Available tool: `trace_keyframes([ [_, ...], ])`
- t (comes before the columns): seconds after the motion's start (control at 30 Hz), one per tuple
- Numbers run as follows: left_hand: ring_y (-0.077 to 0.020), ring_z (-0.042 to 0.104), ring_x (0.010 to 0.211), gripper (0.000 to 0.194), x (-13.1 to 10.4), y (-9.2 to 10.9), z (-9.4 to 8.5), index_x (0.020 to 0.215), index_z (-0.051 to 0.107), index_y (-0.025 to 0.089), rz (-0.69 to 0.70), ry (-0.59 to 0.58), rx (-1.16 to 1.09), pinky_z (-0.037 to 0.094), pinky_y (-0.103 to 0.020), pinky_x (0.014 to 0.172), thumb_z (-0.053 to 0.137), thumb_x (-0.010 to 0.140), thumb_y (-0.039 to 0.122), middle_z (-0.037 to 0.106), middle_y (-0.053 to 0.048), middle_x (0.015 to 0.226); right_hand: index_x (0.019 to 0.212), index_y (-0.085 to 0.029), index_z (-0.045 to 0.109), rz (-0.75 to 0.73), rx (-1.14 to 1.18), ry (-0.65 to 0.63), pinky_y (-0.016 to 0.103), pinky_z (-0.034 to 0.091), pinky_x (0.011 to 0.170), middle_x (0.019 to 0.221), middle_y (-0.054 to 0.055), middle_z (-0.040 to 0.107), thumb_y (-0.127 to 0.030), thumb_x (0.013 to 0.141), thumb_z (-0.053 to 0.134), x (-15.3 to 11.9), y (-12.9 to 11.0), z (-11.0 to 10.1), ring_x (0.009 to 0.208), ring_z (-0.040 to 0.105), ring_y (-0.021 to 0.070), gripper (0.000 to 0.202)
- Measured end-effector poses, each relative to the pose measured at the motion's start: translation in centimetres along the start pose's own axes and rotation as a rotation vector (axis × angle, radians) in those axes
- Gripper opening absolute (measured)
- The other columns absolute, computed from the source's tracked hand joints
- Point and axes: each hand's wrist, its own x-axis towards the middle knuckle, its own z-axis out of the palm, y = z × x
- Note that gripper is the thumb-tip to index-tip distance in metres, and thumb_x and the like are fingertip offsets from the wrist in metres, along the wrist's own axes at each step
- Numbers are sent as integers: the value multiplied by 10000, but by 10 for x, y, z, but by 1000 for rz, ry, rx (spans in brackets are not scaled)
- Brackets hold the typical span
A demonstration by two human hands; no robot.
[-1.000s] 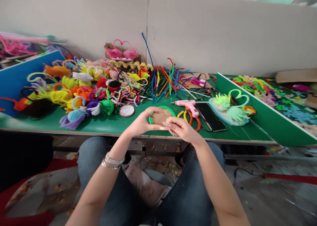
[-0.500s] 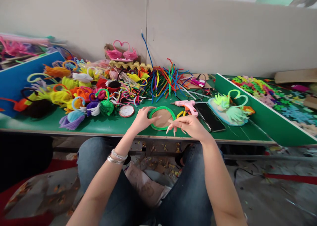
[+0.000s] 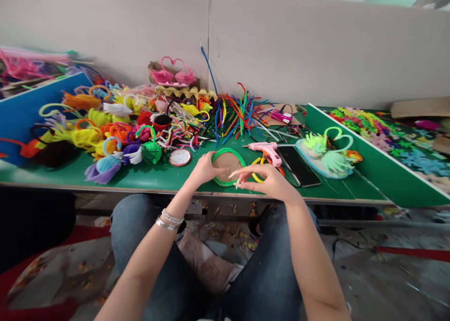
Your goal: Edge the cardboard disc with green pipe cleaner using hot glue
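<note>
A round brown cardboard disc [image 3: 225, 164] with a bright green pipe-cleaner rim [image 3: 230, 150] is on the green table near its front edge. My left hand [image 3: 203, 170] grips the disc's left side, thumb on top of the cardboard. Over the disc's lower right edge is my right hand [image 3: 265, 181]. Its thumb and fingers are apart, fingertips close to the rim. Whether they touch it is unclear. Just beyond that hand are a pink glue gun [image 3: 265, 150] and orange-and-yellow-handled pliers or scissors [image 3: 258, 162], partly covered by the hand.
A black phone [image 3: 298, 165] lies right of the glue gun, beside a pale base with two green swans [image 3: 332, 157]. A small white disc [image 3: 180, 157] and a heap of colourful yarn swans [image 3: 101, 129] are leftward. Loose pipe cleaners [image 3: 239, 110] lie behind. A green divider [image 3: 372, 157] stands right.
My right hand's fingers have spread and shifted slightly left over the disc's edge. The disc has turned or tilted a little; my left hand keeps its hold.
</note>
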Motion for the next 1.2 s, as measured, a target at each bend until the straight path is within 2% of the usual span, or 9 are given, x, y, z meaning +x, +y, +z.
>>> trace_keyframes([
  [0.07,-289,531,1128,757,1,-2,-4,1249,429,78,-11,-8,-68,431,-387,942,724,637,410,543,-187,1223,1089,-217,666,40,70,24,291,520,782,872,23,720,-334,734,704,0,1,1,804,662,146,375],
  [0.3,-279,540,1132,701,-2,-10,-15,1240,408,117,-41,73,-99,437,-410,950,711,649,341,557,-160,1215,1148,-220,615,114,261,95,346,545,872,1110,59,678,-314,711,716,3,5,5,891,688,172,458],
  [0.47,-283,426,1270,610,-11,2,-33,1264,469,134,231,256,-83,310,-448,1077,662,700,263,489,-168,1338,1151,-211,602,61,271,109,362,550,884,1063,53,687,-285,723,706,4,6,7,870,689,157,446],
  [0.53,-223,484,1233,445,-19,12,-42,1235,529,173,441,-109,-229,351,-398,1061,554,799,260,539,-112,1315,1156,-207,597,49,255,122,371,548,890,1042,54,689,-283,731,699,6,5,8,862,685,152,445],
  [0.6,-243,481,1241,523,-28,22,-46,1219,569,206,541,-423,-228,345,-406,1066,676,712,280,564,-83,1305,1169,-207,587,47,244,131,368,552,881,1035,56,687,-289,743,687,7,5,10,856,681,147,446],
  [0.73,-214,638,967,374,-41,35,-34,1009,700,160,417,-524,-293,478,-325,888,717,699,368,718,-71,1003,1197,-211,564,68,234,113,327,569,817,1041,60,680,-290,756,675,7,6,10,843,677,141,462],
  [0.83,-159,642,650,309,-40,32,-29,776,735,104,269,-453,-353,504,-257,645,683,735,406,717,-73,685,1205,-220,560,67,213,113,315,564,800,1030,57,684,-293,750,686,6,9,7,843,675,143,478],
  [1.07,-102,630,545,335,-49,16,-73,896,746,142,204,-901,-344,483,-167,539,602,812,433,719,-62,669,1041,-203,632,-4,77,634,313,537,772,1022,77,677,-383,755,665,10,18,-4,900,645,174,338],
  [1.2,-100,650,574,344,-54,17,-74,916,742,153,163,-993,-260,483,-149,544,558,843,436,730,-71,709,1021,-209,633,1,-1,658,289,506,738,975,67,670,-399,764,648,11,18,-5,873,628,165,320],
])
